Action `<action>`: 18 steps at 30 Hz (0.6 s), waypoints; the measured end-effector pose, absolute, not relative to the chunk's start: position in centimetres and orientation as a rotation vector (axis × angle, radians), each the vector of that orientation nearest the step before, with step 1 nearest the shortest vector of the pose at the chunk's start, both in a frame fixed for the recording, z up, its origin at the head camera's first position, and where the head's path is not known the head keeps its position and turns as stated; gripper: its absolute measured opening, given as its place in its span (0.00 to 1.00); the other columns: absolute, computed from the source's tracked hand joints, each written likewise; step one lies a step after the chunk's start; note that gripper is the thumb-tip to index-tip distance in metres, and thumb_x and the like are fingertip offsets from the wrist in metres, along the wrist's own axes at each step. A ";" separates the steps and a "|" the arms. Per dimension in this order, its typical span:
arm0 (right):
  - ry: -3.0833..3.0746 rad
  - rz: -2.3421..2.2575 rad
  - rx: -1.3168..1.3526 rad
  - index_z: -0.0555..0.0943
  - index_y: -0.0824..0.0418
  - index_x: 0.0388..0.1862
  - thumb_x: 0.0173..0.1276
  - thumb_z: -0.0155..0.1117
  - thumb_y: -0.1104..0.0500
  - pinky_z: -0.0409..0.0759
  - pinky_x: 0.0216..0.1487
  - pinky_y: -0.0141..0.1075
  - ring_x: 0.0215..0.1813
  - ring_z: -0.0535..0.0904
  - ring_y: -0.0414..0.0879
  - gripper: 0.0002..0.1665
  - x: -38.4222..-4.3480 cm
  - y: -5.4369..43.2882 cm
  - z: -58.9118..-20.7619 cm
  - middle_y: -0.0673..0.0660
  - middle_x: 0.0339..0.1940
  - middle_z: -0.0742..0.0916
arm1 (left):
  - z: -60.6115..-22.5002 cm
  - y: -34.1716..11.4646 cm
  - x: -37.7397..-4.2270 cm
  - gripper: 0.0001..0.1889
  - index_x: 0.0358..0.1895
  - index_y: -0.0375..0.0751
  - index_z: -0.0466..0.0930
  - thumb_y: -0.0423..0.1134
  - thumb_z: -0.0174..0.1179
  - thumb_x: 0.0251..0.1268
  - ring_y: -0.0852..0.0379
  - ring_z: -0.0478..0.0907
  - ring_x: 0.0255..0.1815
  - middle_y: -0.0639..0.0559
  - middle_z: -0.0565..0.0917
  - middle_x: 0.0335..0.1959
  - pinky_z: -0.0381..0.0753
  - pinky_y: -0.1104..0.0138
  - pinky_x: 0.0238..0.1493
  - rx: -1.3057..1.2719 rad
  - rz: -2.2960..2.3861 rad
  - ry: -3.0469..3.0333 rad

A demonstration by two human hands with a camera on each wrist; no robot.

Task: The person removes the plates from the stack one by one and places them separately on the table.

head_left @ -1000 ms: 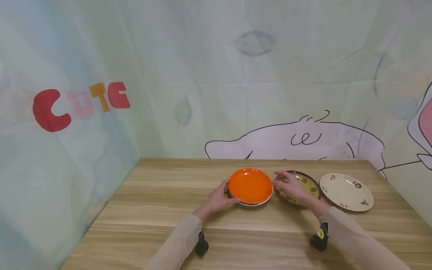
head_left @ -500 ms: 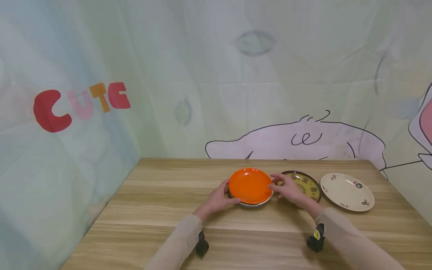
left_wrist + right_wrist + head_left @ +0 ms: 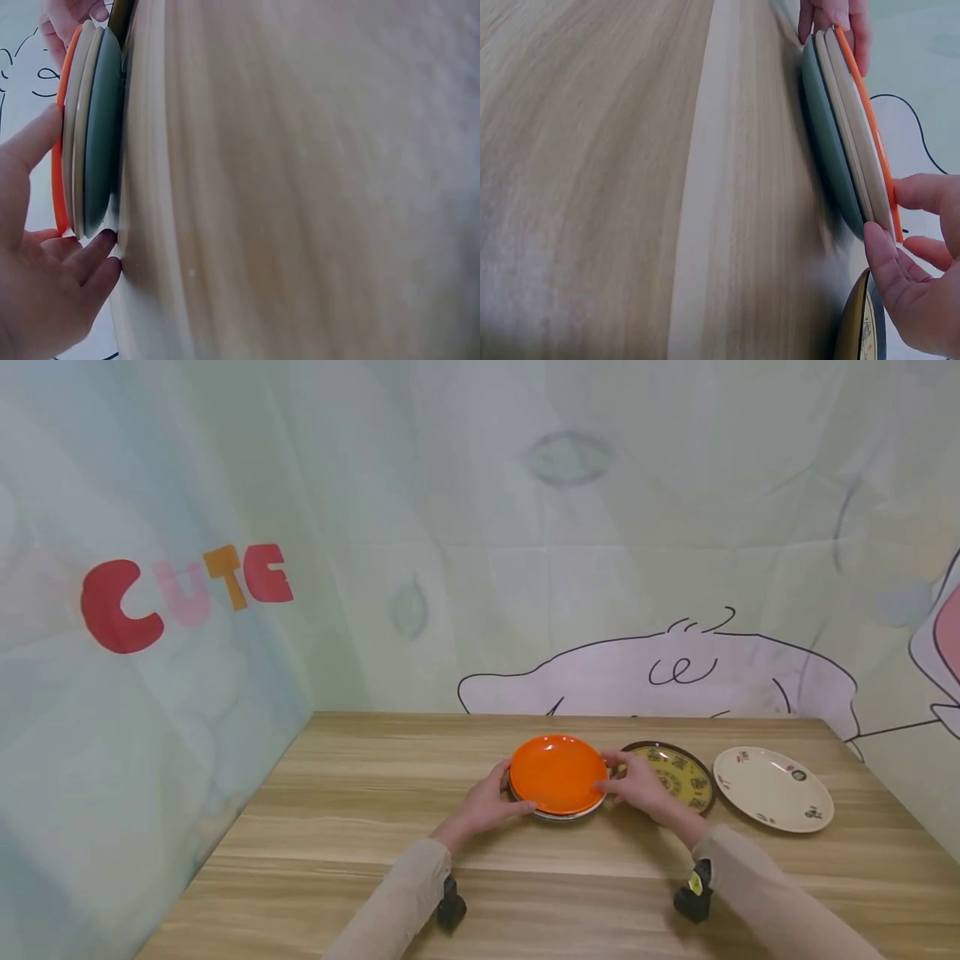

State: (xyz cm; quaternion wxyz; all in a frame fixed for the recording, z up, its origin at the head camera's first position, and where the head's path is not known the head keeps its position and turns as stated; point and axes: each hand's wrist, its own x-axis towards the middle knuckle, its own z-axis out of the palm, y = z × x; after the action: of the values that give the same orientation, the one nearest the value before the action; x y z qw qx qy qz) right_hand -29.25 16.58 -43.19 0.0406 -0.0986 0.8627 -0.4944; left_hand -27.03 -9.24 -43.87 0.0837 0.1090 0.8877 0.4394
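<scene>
An orange plate tops a stack on the wooden table. In the left wrist view, pale plates lie beneath it, with a dark green plate at the bottom. My left hand holds the stack's left side, thumb at the front rim and fingers curved round the edge. At the opposite side my right hand pinches the stack's edge. In the right wrist view its thumb meets the orange rim, with fingers against the plates' side.
A yellow patterned plate with a dark rim sits right of the stack, partly behind my right hand. Farther right lies a cream oval plate with small designs. A printed cloth backdrop stands behind the table.
My right hand has moved left from over the yellow plate to the stack's right edge, and its fingers have closed on it. The left hand keeps its place at the stack.
</scene>
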 end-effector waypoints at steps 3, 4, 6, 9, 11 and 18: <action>2.633 -1.523 -0.263 0.69 0.75 0.57 0.52 0.66 0.67 0.81 0.26 0.35 0.30 0.74 0.44 0.33 -29.2 16.4 -43.1 0.67 0.46 0.77 | -43.8 -9.1 -26.9 0.46 0.69 0.39 0.52 0.52 0.66 0.49 0.45 0.65 0.63 0.41 0.65 0.65 0.62 0.51 0.63 0.321 1.301 2.655; 2.626 -1.531 -0.247 0.69 0.75 0.57 0.52 0.66 0.68 0.80 0.26 0.35 0.30 0.74 0.44 0.33 -29.3 16.3 -43.1 0.67 0.46 0.77 | -43.8 -9.1 -26.9 0.46 0.69 0.39 0.52 0.52 0.66 0.49 0.45 0.65 0.63 0.40 0.65 0.65 0.62 0.50 0.63 0.329 1.302 2.658; 2.615 -1.538 -0.234 0.68 0.76 0.57 0.52 0.65 0.69 0.80 0.27 0.34 0.30 0.75 0.43 0.33 -29.2 16.3 -43.1 0.68 0.47 0.77 | -43.7 -9.1 -26.9 0.46 0.69 0.40 0.52 0.52 0.66 0.49 0.46 0.65 0.63 0.41 0.66 0.65 0.61 0.51 0.64 0.330 1.295 2.666; 2.588 -1.554 -0.222 0.67 0.76 0.58 0.52 0.64 0.70 0.80 0.28 0.33 0.30 0.75 0.44 0.33 -29.2 16.2 -43.0 0.70 0.50 0.76 | -43.8 -9.0 -26.9 0.46 0.68 0.39 0.54 0.53 0.66 0.48 0.45 0.65 0.63 0.41 0.66 0.64 0.61 0.50 0.63 0.353 1.292 2.680; 2.565 -1.565 -0.229 0.65 0.77 0.59 0.53 0.63 0.70 0.81 0.29 0.33 0.32 0.75 0.44 0.34 -29.3 16.4 -43.0 0.71 0.52 0.74 | -43.8 -9.0 -26.9 0.46 0.68 0.39 0.54 0.53 0.66 0.48 0.45 0.65 0.63 0.41 0.66 0.64 0.61 0.49 0.63 0.361 1.289 2.684; 2.464 -1.637 -0.269 0.61 0.78 0.61 0.55 0.61 0.70 0.82 0.34 0.35 0.34 0.77 0.45 0.35 -29.5 17.1 -43.2 0.74 0.57 0.71 | -43.9 -9.1 -27.1 0.46 0.68 0.38 0.54 0.54 0.67 0.48 0.46 0.65 0.62 0.42 0.66 0.64 0.62 0.51 0.63 0.384 1.275 2.693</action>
State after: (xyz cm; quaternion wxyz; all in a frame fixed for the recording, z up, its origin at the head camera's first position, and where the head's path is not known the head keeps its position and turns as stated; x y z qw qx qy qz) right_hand -29.49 17.11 -43.15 0.0856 -0.0904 0.8264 -0.5491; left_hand -27.14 -9.06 -43.92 0.0685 0.1275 0.8944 0.4233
